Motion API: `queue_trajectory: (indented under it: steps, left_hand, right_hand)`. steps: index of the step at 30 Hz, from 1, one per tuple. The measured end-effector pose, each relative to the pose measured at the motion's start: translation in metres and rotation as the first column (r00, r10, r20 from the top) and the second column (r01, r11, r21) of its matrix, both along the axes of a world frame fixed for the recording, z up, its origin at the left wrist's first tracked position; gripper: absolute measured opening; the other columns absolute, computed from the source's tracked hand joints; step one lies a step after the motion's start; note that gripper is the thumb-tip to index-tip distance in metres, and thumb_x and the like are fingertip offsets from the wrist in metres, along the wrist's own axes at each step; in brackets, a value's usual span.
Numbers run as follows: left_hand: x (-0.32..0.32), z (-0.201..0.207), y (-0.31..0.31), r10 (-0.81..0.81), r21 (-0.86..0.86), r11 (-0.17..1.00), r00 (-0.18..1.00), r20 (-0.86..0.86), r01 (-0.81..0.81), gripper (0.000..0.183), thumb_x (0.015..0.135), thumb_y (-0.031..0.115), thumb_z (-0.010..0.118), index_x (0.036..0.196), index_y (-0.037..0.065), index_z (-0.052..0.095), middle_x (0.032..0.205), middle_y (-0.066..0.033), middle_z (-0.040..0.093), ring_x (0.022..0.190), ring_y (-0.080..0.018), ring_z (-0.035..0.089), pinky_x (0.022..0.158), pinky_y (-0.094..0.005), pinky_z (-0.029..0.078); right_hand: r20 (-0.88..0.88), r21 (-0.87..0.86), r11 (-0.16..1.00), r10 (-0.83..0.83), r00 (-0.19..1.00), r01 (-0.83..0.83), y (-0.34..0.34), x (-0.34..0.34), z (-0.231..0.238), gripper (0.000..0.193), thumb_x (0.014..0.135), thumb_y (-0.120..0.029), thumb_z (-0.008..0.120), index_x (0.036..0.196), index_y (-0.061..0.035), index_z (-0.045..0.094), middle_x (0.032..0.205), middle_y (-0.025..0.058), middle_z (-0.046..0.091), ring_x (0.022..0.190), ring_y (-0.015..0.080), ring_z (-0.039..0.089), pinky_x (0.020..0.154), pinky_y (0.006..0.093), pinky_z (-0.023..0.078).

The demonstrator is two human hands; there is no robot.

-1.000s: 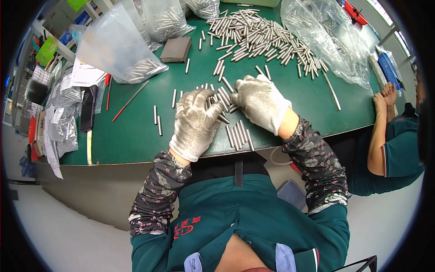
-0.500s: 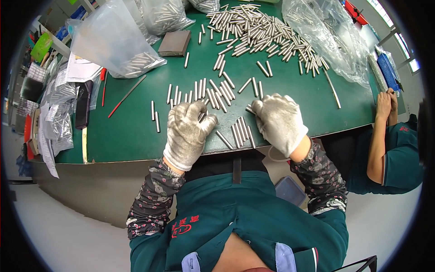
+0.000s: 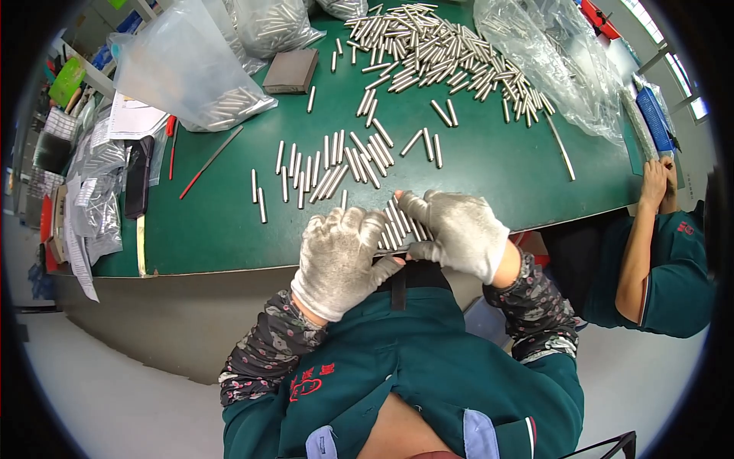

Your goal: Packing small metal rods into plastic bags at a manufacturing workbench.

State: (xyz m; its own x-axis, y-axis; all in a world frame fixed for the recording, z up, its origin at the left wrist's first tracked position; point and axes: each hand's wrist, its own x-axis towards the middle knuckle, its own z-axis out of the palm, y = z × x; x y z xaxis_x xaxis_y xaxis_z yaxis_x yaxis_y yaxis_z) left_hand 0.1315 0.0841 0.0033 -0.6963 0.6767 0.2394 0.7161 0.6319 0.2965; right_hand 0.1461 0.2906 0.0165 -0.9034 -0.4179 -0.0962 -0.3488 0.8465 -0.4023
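Note:
A small group of plain steel pins (image 3: 395,226) lies side by side near the front edge of the green table, between my two gloved hands. My left hand (image 3: 340,256) presses in from the left, its fingers bent and its thumb at the pins' near ends. From the right, my right hand (image 3: 462,236) closes round the group, forefinger at the far ends and thumb low by the near ends. Its fingers hide part of the group. More loose pins (image 3: 331,183) lie in a spread beyond my left hand. One pin (image 3: 344,199) stands out just above that hand's fingertips.
A large heap of pins (image 3: 436,50) covers the far middle. Plastic bags (image 3: 191,69) holding pins and a dark block (image 3: 291,71) stand far left. A slim red-handled tool (image 3: 210,164) and a phone (image 3: 138,177) lie left. A clear bag (image 3: 550,65) and a co-worker's hands (image 3: 656,180) are right.
Both hands have moved nearer to me and toward each other, onto the group of pins by the edge. Pins formerly under my left hand now show on the table.

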Motion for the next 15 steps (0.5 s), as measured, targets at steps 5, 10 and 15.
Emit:
queue_trajectory:
  steps: [5, 10, 15]
  left_hand:
    - [-0.004, 0.001, 0.003, 0.118, -0.060, 0.992, 0.991, 0.061, -0.114, 0.066, 0.062, 0.040, 0.078, 0.115, 0.006, 0.059, 0.090, -0.0083, 0.057, 0.084, -0.0267, 0.057, 0.075, -0.0400, 0.044]
    - [-0.007, 0.001, 0.002, 0.086, -0.045, 0.996, 0.992, 0.089, -0.083, 0.061, 0.061, 0.039, 0.079, 0.110, 0.007, 0.063, 0.088, -0.0077, 0.056, 0.084, -0.0271, 0.057, 0.074, -0.0403, 0.044]
    - [-0.007, -0.002, -0.001, 0.054, -0.002, 0.999, 0.997, 0.053, -0.054, 0.060, 0.062, 0.038, 0.078, 0.111, 0.008, 0.061, 0.088, -0.0068, 0.056, 0.083, -0.0269, 0.056, 0.074, -0.0404, 0.043]
  right_hand:
    - [0.027, -0.108, 0.993, -0.045, 0.999, 0.047, -0.003, -0.002, 0.000, 0.072, 0.072, -0.035, 0.072, 0.130, -0.0022, 0.045, 0.083, 0.0163, 0.060, 0.077, 0.0354, 0.062, 0.065, 0.0432, 0.048]
    - [0.039, -0.128, 0.990, -0.057, 0.998, 0.062, -0.006, -0.008, -0.002, 0.050, 0.074, -0.030, 0.070, 0.116, -0.0100, 0.052, 0.068, 0.0152, 0.061, 0.071, 0.0358, 0.063, 0.062, 0.0459, 0.048]
    - [-0.153, -0.228, 0.959, -0.203, 0.967, 0.165, 0.015, -0.017, 0.000, 0.042, 0.078, -0.030, 0.068, 0.114, -0.0097, 0.060, 0.083, 0.0161, 0.064, 0.079, 0.0333, 0.064, 0.069, 0.0410, 0.050]
